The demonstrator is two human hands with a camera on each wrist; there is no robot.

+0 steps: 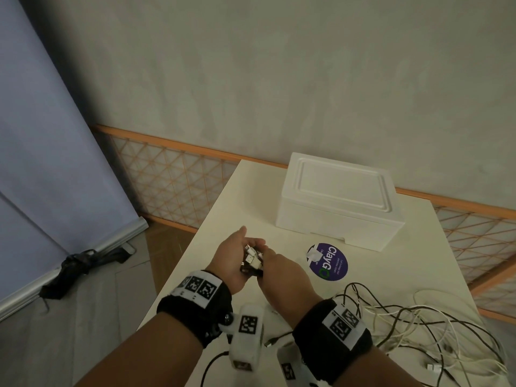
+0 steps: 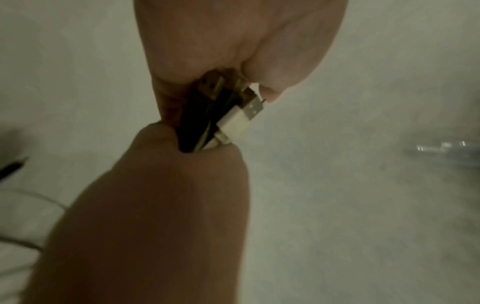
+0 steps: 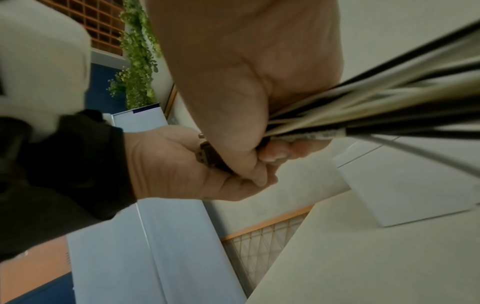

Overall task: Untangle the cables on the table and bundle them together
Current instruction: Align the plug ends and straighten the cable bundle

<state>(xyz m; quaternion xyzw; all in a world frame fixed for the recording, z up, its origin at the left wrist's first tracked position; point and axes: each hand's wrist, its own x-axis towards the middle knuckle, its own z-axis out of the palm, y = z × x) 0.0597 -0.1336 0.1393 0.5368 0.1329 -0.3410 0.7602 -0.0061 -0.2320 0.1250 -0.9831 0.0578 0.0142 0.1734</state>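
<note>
Above the white table (image 1: 223,219) my two hands meet around a bunch of black and white cable plugs (image 1: 252,261). My right hand (image 1: 279,275) grips the gathered cables (image 3: 363,107) in a fist, and the plugs (image 2: 239,119) stick out of it. My left hand (image 1: 237,255) cups those plug ends, with its palm against them, its fingers curled over them and its thumb pointing up. The rest of the cables (image 1: 405,317) trail in loose black and white loops over the table at the right front.
A white foam box (image 1: 337,202) stands at the back of the table. A round purple sticker (image 1: 328,261) lies in front of it. The table's left edge runs close to my left arm, and a black object (image 1: 78,263) lies on the floor.
</note>
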